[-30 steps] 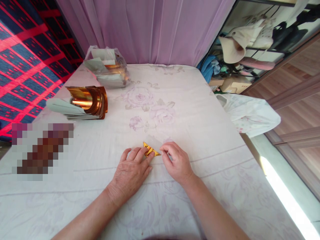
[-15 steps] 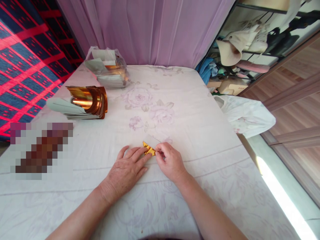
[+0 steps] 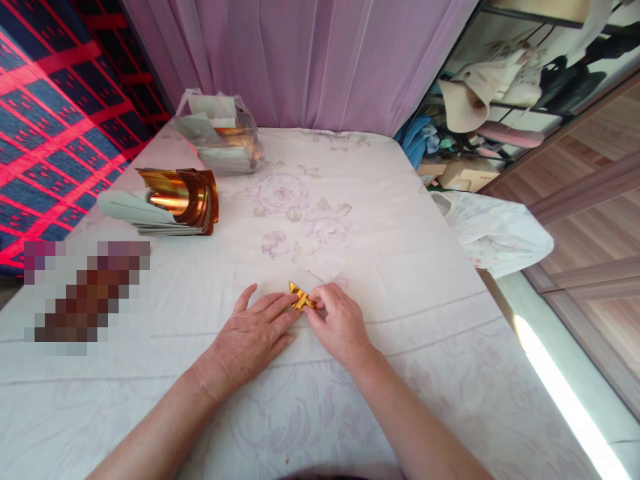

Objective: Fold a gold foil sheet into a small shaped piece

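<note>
A small piece of folded gold foil paper [image 3: 301, 297] lies on the cloth-covered table in front of me, its pointed corner toward the far left. My left hand [image 3: 257, 328] lies nearly flat, fingers stretched out, with the fingertips resting on the foil's left side. My right hand [image 3: 339, 321] pinches the foil's right end between thumb and index finger. Those fingertips partly cover the end of the foil.
A curled stack of gold foil sheets [image 3: 180, 203] stands at the left. Behind it is a clear plastic bag [image 3: 220, 133] with more sheets. A pixelated patch [image 3: 87, 293] hides something at the left. A white bag [image 3: 505, 230] hangs beyond the table's right edge, below a shelf rack.
My right thumb and fingers have closed in farther over the foil's right end. My left fingertips have shifted slightly, uncovering more of the foil's middle. The whole view has moved a little.
</note>
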`<act>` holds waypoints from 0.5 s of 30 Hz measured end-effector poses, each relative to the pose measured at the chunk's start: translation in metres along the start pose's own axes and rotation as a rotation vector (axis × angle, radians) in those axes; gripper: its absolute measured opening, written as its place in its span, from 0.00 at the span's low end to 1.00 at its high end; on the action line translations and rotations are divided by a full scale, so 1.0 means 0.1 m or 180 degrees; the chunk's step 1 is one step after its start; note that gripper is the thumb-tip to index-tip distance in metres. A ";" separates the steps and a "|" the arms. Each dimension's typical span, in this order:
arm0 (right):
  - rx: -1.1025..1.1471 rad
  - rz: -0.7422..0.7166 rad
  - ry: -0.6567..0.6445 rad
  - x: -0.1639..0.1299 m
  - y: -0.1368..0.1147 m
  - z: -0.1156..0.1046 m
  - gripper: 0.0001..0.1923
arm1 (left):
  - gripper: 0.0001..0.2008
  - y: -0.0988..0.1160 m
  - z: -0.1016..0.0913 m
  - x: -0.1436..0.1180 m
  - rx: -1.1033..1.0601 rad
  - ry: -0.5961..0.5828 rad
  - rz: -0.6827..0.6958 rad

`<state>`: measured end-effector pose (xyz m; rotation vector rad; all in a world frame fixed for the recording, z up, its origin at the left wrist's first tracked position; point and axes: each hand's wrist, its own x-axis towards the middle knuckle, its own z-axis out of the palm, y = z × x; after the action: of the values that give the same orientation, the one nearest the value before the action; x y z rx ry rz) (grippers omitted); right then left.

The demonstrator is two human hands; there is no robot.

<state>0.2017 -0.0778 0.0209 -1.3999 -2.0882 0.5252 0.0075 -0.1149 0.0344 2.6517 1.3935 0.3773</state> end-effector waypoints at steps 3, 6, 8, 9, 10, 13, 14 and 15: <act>0.0083 -0.0019 -0.0084 0.01 0.00 -0.01 0.06 | 0.15 0.02 -0.03 0.02 0.0016 -0.0055 -0.0050; 0.0282 -0.0049 -0.0111 0.01 0.03 -0.02 0.07 | 0.14 0.03 -0.05 0.03 0.0011 -0.0087 -0.0075; 0.0400 -0.0075 -0.0125 0.01 0.05 -0.03 0.09 | 0.14 0.03 -0.06 0.03 -0.0005 -0.0090 -0.0075; 0.0440 -0.0089 -0.0137 0.00 0.06 -0.03 0.09 | 0.14 0.03 -0.06 0.03 -0.0013 -0.0097 -0.0072; 0.0466 -0.0101 -0.0150 0.00 0.07 -0.03 0.10 | 0.14 0.03 -0.06 0.03 -0.0019 -0.0103 -0.0068; 0.0480 -0.0121 -0.0164 0.00 0.09 -0.03 0.11 | 0.14 0.02 -0.05 0.03 -0.0017 -0.0108 -0.0069; 0.0467 -0.0133 -0.0156 0.00 0.10 -0.03 0.11 | 0.14 0.02 -0.05 0.03 -0.0014 -0.0105 -0.0072; 0.0451 -0.0148 -0.0142 0.00 0.10 -0.03 0.11 | 0.14 0.02 -0.05 0.03 -0.0012 -0.0097 -0.0076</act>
<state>0.2108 -0.0737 0.0172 -1.2669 -2.0700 0.6770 0.0094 -0.1140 0.0401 2.6238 1.4127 0.3351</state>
